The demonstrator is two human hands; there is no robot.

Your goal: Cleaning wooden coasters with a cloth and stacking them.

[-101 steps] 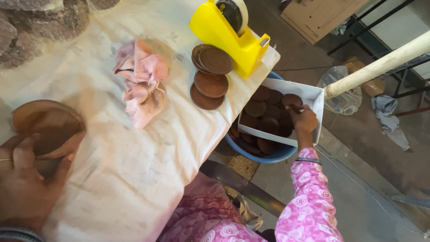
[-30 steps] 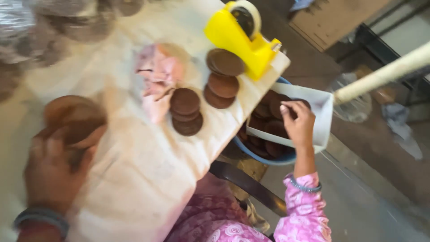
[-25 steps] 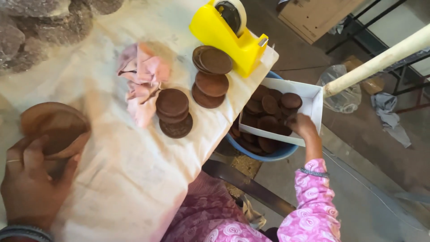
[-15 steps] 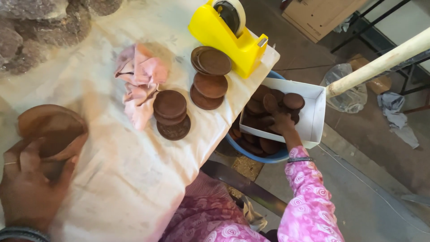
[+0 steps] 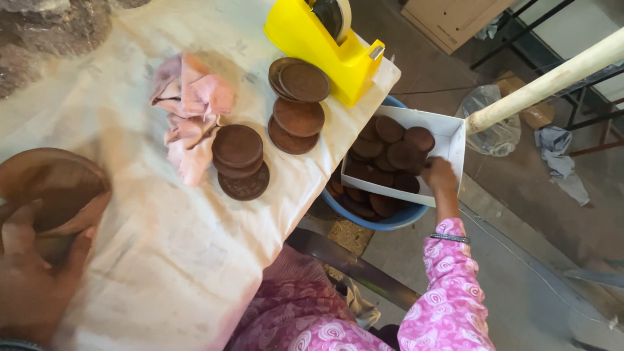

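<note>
Right hand (image 5: 439, 175) reaching into white box (image 5: 455, 140), fingers closing on a brown disc (image 5: 405, 156); left hand (image 5: 32, 279) gripping clay bowl (image 5: 52, 188), steadying it on worktop (image 5: 162, 260).

One view only, worn on the head, looking steeply down and slightly forward over a cloth-covered table (image 5: 162, 260) and past its right edge to the floor. Close enough for the left hand (image 5: 36, 279) to fill the lower left corner and the right hand (image 5: 439, 175), on a pink sleeve, to sit right of centre at a white box (image 5: 455, 140). Yellow tape dispenser (image 5: 318, 45) at the top edge, farthest off. No second view for overlap
</note>
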